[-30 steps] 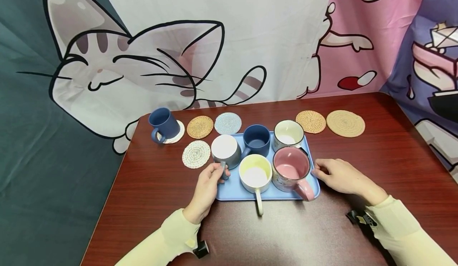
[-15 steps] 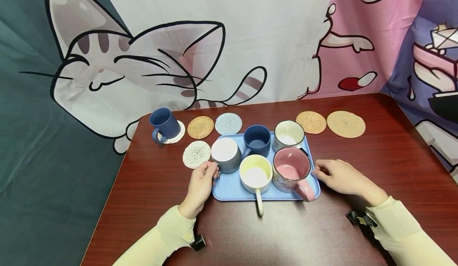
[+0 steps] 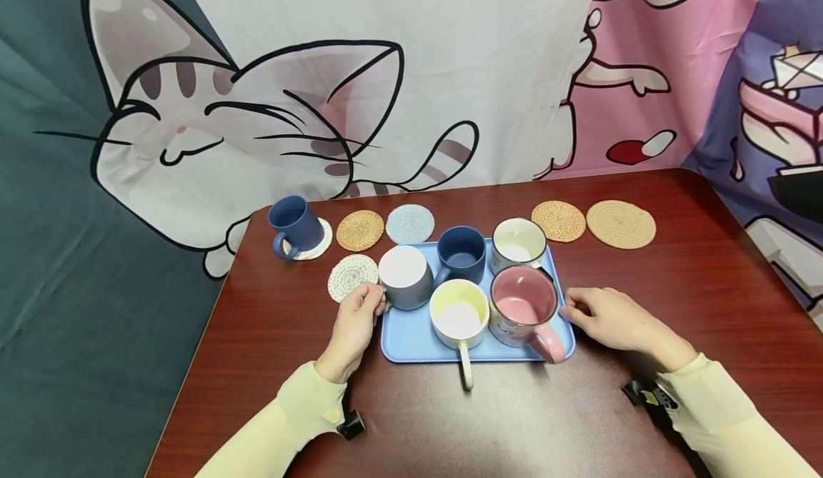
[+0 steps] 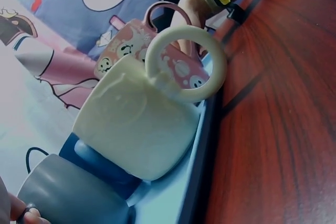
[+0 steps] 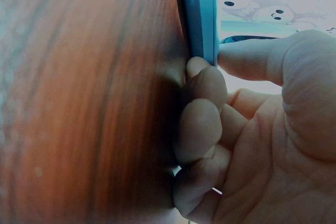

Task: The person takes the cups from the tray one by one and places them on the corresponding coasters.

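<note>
Both sleeved forearms (image 3: 276,421) angle inward from the near side toward a blue tray (image 3: 414,339) lying between them. The left hand (image 3: 352,326) pinches the handle of a grey mug (image 3: 408,292) at the tray's left end; the right hand (image 3: 611,319), fingers curled, grips the tray's right edge. Beyond the mug lies a pale blue coaster (image 3: 410,223).

At the centre of the head view, the tray (image 3: 411,339) is coloured light blue. The grey mug (image 3: 410,292), left of centre, is topped with white; the cream cup (image 3: 459,314) is tinted pale yellow inside. The pink mug (image 3: 522,306) is patterned with smiling faces. The desk (image 3: 643,278) is grained reddish-brown. At upper left, the cloth (image 3: 225,171) is printed with a grey-striped cat, outlined in black.
</note>
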A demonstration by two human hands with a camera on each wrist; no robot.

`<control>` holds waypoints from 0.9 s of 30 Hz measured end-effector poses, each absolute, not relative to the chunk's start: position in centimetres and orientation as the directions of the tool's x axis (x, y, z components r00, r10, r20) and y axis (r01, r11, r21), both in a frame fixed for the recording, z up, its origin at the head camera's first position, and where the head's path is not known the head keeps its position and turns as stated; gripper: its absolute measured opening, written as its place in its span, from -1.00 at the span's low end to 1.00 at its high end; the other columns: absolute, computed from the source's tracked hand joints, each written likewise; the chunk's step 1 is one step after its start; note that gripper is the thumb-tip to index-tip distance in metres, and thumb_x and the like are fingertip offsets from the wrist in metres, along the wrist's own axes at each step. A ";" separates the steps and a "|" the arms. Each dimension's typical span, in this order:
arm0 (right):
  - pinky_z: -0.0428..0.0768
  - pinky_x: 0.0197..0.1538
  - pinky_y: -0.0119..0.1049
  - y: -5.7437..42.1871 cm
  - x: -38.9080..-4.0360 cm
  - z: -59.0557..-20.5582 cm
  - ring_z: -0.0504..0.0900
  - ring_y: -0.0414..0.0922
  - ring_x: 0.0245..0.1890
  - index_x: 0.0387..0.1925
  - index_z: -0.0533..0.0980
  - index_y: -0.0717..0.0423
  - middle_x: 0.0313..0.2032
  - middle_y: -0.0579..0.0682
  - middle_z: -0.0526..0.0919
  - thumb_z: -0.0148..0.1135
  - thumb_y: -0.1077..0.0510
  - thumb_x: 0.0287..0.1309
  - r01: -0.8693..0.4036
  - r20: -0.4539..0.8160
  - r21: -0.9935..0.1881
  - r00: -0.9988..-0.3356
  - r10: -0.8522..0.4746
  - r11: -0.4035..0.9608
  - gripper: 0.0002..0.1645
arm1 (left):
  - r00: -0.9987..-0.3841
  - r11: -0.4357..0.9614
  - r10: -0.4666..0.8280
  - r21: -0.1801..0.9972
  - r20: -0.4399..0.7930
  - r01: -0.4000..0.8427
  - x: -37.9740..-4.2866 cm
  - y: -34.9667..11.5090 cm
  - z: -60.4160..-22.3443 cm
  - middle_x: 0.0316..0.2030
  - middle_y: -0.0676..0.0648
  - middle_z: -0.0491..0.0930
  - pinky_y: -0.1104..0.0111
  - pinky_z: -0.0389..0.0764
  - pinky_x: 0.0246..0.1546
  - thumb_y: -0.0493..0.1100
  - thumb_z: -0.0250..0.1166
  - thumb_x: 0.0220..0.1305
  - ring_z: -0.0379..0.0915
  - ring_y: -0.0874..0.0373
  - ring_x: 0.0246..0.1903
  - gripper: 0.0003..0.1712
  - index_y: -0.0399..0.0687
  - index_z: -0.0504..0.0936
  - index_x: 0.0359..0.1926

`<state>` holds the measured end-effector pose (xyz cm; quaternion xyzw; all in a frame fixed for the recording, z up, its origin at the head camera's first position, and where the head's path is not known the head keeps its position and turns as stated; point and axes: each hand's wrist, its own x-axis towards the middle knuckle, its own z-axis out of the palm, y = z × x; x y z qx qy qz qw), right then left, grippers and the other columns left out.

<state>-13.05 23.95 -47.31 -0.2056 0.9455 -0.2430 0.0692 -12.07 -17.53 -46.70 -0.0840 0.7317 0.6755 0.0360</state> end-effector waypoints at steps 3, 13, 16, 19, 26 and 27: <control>0.18 -0.45 -0.41 24.0 -13.0 -47.4 0.21 -0.37 -0.61 -0.59 0.32 -0.15 -0.67 -0.29 0.22 0.28 0.13 0.36 -0.354 -0.031 -0.485 -0.907 -0.421 0.799 -0.58 | -0.983 0.051 -0.074 0.983 -0.170 -0.174 -12.4 -17.7 -46.5 -0.49 0.02 0.34 0.42 0.51 -0.12 -0.26 0.01 0.57 0.39 0.19 -0.32 -0.72 -0.14 0.42 -0.39; 0.17 -0.45 -0.40 24.0 -13.1 -47.4 0.21 -0.37 -0.60 -0.58 0.33 -0.15 -0.65 -0.29 0.22 0.27 0.08 0.38 -0.357 -0.030 -0.484 -0.906 -0.423 0.799 -0.59 | -0.986 -0.034 -0.100 0.990 -0.137 -0.134 -14.4 -19.1 -45.4 -0.52 0.03 0.34 0.41 0.40 -0.26 -0.25 -0.01 0.58 0.39 0.14 -0.34 -0.71 -0.13 0.41 -0.39; 0.20 -0.44 -0.40 24.1 -13.1 -47.4 0.23 -0.36 -0.60 -0.58 0.32 -0.16 -0.66 -0.28 0.23 0.28 0.09 0.36 -0.357 -0.034 -0.474 -0.906 -0.422 0.805 -0.58 | -0.986 -0.063 -0.116 0.992 -0.119 -0.112 -15.2 -19.6 -45.1 -0.52 0.04 0.34 0.42 0.41 -0.25 -0.23 -0.02 0.61 0.39 0.15 -0.35 -0.70 -0.13 0.40 -0.39; 0.21 -0.43 -0.40 24.1 -13.2 -47.5 0.23 -0.36 -0.60 -0.59 0.32 -0.16 -0.66 -0.28 0.23 0.29 0.11 0.35 -0.361 -0.029 -0.474 -0.905 -0.424 0.803 -0.58 | -0.985 -0.056 -0.144 0.994 -0.098 -0.091 -16.1 -20.2 -44.8 -0.52 0.05 0.33 0.42 0.42 -0.22 -0.22 -0.03 0.61 0.41 0.14 -0.34 -0.69 -0.12 0.40 -0.39; 0.21 -0.44 -0.40 24.0 -13.2 -47.5 0.23 -0.36 -0.60 -0.59 0.32 -0.16 -0.66 -0.29 0.22 0.29 0.10 0.34 -0.364 -0.022 -0.482 -0.904 -0.427 0.797 -0.58 | -0.976 -0.045 -0.191 0.994 -0.103 -0.096 -18.2 -21.3 -44.8 -0.53 0.05 0.33 0.38 0.35 -0.21 -0.18 -0.04 0.63 0.47 0.08 -0.28 -0.68 -0.10 0.40 -0.38; 0.21 -0.44 -0.40 24.0 -13.2 -47.5 0.23 -0.36 -0.60 -0.59 0.32 -0.16 -0.66 -0.29 0.22 0.29 0.10 0.34 -0.364 -0.022 -0.483 -0.904 -0.426 0.796 -0.58 | -0.975 -0.045 -0.193 0.994 -0.108 -0.101 -18.5 -21.4 -44.9 -0.53 0.06 0.33 0.37 0.32 -0.23 -0.18 -0.05 0.64 0.47 0.09 -0.28 -0.68 -0.10 0.39 -0.37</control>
